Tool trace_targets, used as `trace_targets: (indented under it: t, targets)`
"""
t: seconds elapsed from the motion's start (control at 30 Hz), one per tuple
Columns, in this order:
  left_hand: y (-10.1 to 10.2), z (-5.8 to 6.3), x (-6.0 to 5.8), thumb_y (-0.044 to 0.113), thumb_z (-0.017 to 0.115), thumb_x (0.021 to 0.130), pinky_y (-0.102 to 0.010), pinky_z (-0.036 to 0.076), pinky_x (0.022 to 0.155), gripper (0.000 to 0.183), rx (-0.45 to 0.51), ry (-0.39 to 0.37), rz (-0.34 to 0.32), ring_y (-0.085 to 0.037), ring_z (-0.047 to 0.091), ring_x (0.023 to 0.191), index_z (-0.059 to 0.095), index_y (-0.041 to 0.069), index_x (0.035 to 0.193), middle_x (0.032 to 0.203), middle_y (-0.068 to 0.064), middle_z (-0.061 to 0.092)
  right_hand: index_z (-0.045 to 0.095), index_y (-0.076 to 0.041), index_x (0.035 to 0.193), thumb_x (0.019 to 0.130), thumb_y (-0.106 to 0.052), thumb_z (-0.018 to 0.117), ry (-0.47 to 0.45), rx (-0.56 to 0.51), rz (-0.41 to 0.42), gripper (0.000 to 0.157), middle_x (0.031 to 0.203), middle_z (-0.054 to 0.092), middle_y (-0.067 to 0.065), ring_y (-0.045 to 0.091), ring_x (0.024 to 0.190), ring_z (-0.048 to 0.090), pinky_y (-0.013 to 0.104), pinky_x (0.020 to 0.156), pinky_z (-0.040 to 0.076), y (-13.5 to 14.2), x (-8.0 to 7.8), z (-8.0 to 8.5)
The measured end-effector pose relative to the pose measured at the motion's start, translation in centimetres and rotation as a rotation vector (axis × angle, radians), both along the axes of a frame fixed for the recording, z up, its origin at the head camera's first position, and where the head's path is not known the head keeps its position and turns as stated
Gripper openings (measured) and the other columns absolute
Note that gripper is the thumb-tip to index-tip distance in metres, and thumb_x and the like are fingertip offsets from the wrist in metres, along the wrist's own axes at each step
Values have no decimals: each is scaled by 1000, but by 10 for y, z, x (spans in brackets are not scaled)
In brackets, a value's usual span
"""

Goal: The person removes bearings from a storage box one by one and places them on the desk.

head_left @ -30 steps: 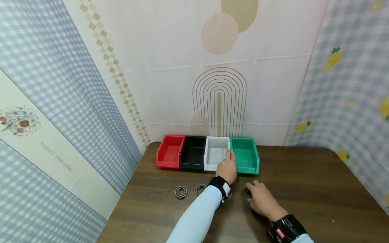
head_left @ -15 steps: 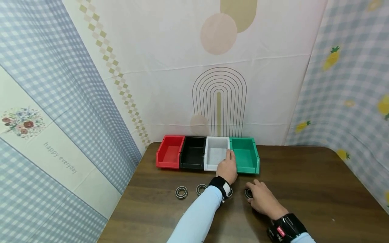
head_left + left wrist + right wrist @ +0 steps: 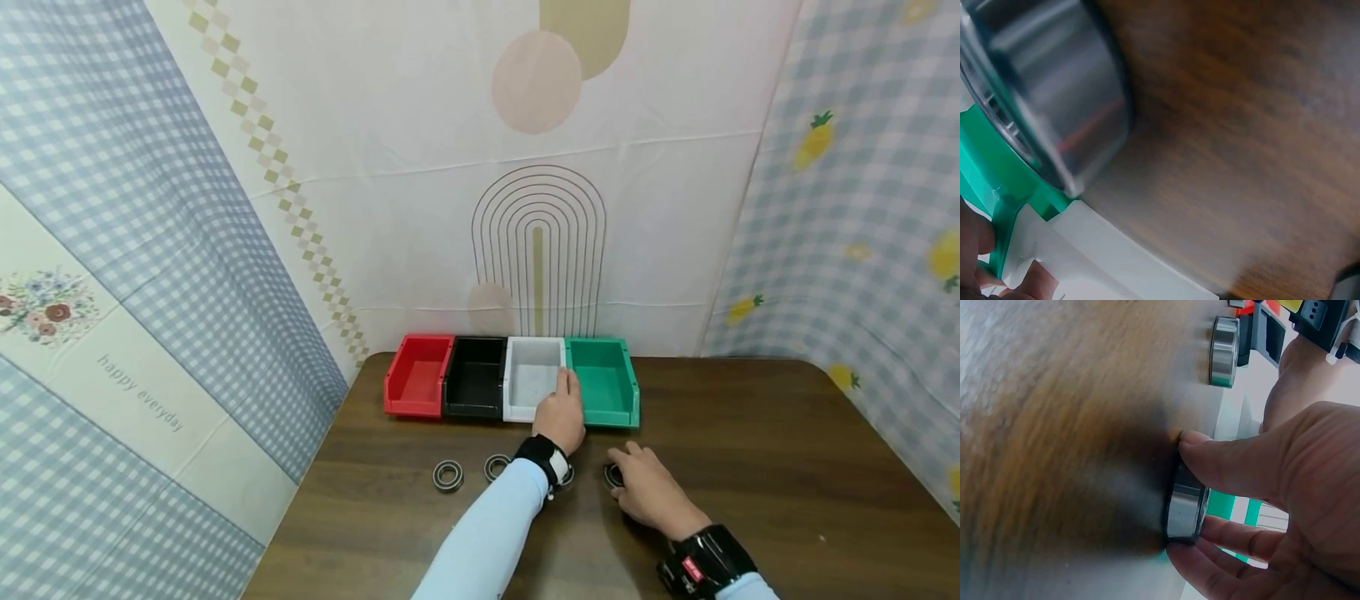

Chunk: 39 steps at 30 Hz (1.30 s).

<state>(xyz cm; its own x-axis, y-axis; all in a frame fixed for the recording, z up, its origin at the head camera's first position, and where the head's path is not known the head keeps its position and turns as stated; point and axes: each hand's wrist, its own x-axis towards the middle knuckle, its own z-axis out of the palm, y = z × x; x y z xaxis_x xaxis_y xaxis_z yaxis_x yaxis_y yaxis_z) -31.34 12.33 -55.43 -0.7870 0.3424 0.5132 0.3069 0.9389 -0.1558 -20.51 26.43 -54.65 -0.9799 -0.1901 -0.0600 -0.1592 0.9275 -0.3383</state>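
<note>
My left hand [image 3: 560, 421] reaches to the adjoining side walls of the white bin [image 3: 531, 379] and the green bin [image 3: 606, 383]. In the left wrist view its fingers [image 3: 974, 240] pinch those walls at the front corner. On the table, my right hand [image 3: 654, 492] holds a ball bearing [image 3: 1185, 509] between thumb and fingers, the ring lying flat in front of the green bin. A second bearing [image 3: 1060, 87] looms close under the left wrist. Two others, a left bearing [image 3: 447, 476] and a partly covered bearing [image 3: 496, 466], lie in the same row.
A red bin [image 3: 420, 379] and a black bin [image 3: 475, 379] continue the row to the left, along the back of the brown table [image 3: 360, 517]. A printed cloth [image 3: 420, 208] hangs behind it, with checked cloths at both sides.
</note>
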Motion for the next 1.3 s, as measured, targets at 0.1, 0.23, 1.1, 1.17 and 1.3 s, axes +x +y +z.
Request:
trace_targets:
  t: [0.1, 0.23, 1.1, 1.17, 1.3]
  targets:
    - [0, -2, -1, 30, 70, 88, -18, 35, 38, 70, 4, 6, 3, -4, 39, 44, 44, 7, 148, 145, -8, 51, 60, -4, 133, 85, -15, 76, -9, -3, -4, 52, 143, 48, 31, 49, 130, 47, 63, 103, 42, -1, 0, 0]
    - [0, -4, -2, 30, 70, 87, -18, 37, 39, 69, 14, 21, 1, -4, 41, 45, 45, 7, 147, 144, -8, 51, 59, -5, 133, 85, -16, 75, -22, -2, -18, 52, 145, 46, 32, 50, 131, 45, 64, 104, 41, -1, 0, -1]
    - [3, -5, -2, 31, 68, 90, -18, 33, 39, 68, 9, -33, 21, -4, 40, 46, 44, 8, 149, 148, -8, 49, 60, -4, 132, 85, -16, 76, 14, 1, 16, 50, 137, 52, 28, 47, 123, 50, 59, 97, 47, -1, 2, -3]
    - [2, -5, 0, 30, 68, 90, -18, 32, 38, 67, 6, -24, 19, -4, 39, 46, 44, 8, 149, 147, -7, 50, 60, -4, 131, 85, -16, 76, 10, 4, 17, 50, 136, 52, 29, 47, 122, 50, 59, 97, 47, -1, 3, -3]
    - [2, -4, 1, 31, 66, 91, -18, 31, 37, 65, -1, -10, 27, -5, 37, 45, 45, 8, 148, 146, -7, 50, 60, -3, 131, 85, -15, 76, 11, 0, 19, 50, 138, 51, 30, 49, 124, 49, 60, 98, 46, -1, 3, -4]
